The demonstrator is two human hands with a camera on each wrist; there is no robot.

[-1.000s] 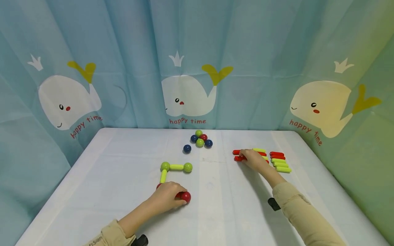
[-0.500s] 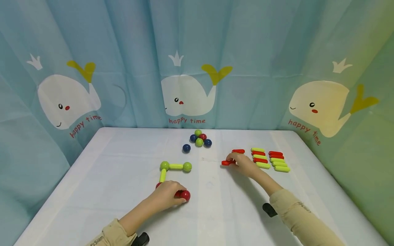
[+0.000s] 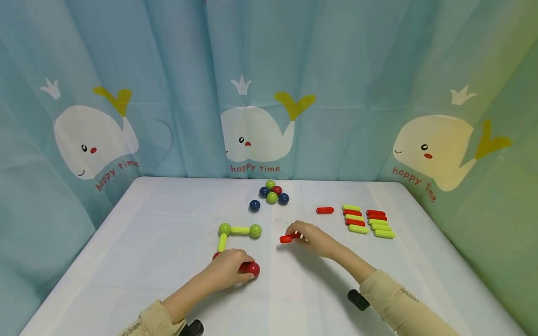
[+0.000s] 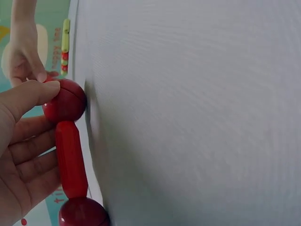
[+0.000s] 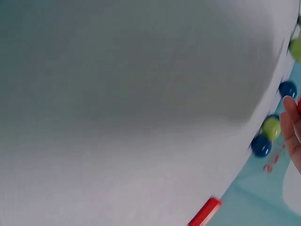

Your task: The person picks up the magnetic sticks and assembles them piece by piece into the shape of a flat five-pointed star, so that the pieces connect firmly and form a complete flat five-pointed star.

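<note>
My left hand (image 3: pixel 227 268) grips a red ball (image 4: pixel 66 101), thumb on its front and fingers behind it. A red rod (image 4: pixel 72 160) joins that ball to a second red ball (image 4: pixel 83 214), which the hand mostly hides in the head view. From there a yellow-green rod (image 3: pixel 222 242) runs back to a green ball (image 3: pixel 224 229). Another yellow-green rod (image 3: pixel 240 230) links it to a second green ball (image 3: pixel 255 231). Right of this joined shape, my right hand (image 3: pixel 313 239) pinches a loose red rod (image 3: pixel 286 239) just above the table.
Several blue, green and red balls cluster at the back, with one blue ball (image 3: pixel 254 206) slightly apart. A single red rod (image 3: pixel 325 210) lies right of them. Two stacks of red and yellow-green rods (image 3: pixel 358 229) are at the right. A whale-print curtain (image 3: pixel 256 135) surrounds the white table (image 3: pixel 138 233).
My right hand has taken a red rod from the rods at the right and carried it left and nearer, toward the joined shape. The left hand keeps its place on the red ball.
</note>
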